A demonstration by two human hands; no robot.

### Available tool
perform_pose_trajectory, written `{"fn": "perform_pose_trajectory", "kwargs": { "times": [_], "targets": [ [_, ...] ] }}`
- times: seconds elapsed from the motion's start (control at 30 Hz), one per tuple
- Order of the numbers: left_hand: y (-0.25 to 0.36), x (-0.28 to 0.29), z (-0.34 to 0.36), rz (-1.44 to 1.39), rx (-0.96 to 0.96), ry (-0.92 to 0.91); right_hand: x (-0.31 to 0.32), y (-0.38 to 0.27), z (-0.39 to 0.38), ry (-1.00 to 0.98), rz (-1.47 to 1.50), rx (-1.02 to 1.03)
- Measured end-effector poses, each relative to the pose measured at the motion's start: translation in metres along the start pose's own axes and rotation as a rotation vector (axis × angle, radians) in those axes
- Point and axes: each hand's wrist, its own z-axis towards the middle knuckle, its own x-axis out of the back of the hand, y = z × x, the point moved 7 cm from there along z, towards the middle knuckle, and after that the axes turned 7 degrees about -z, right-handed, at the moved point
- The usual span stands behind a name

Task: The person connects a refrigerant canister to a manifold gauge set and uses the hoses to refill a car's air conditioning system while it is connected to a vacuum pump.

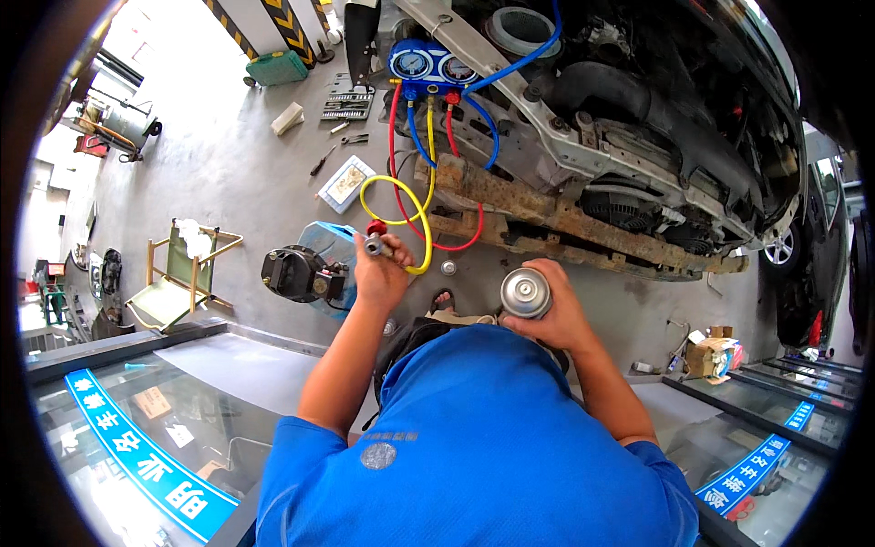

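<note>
My left hand (385, 278) is closed around a can tap valve (375, 241) with a red knob. A yellow hose (427, 230) loops from that valve up to a blue manifold gauge set (433, 68), which hangs at the front of the opened car. In my right hand (561, 314) is a silver metal can (526, 293), its domed, ringed end facing up. The valve and the can are apart, one on each side of my body. Red hoses (393, 137) and blue hoses (497, 137) also run from the gauge set.
A rusty bumper beam (547, 205) crosses ahead, below the engine bay. On the floor are a small can (447, 267), a black pump-like unit (296, 273), a white tray (346, 184), a socket set (346, 107) and a green case (277, 68). A folding chair (182, 273) stands left.
</note>
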Motion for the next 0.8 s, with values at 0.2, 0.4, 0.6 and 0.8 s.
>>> {"fn": "perform_pose_trajectory", "kwargs": {
  "times": [0.2, 0.4, 0.6, 0.8],
  "targets": [
    [0.019, 0.053, -0.003, -0.109, -0.16, 0.084, -0.009, 0.033, 0.007, -0.046, 0.226, -0.294],
    [0.009, 0.076, -0.013, -0.178, -0.205, -0.036, -0.016, 0.046, 0.025, -0.127, 0.216, -0.211],
    [-0.008, 0.069, -0.024, -0.204, -0.258, -0.042, -0.008, 0.052, 0.047, -0.198, 0.065, -0.037],
    [-0.04, 0.074, -0.035, -0.142, -0.335, 0.144, 0.014, 0.087, 0.071, -0.253, 0.143, -0.01]
  ]
}}
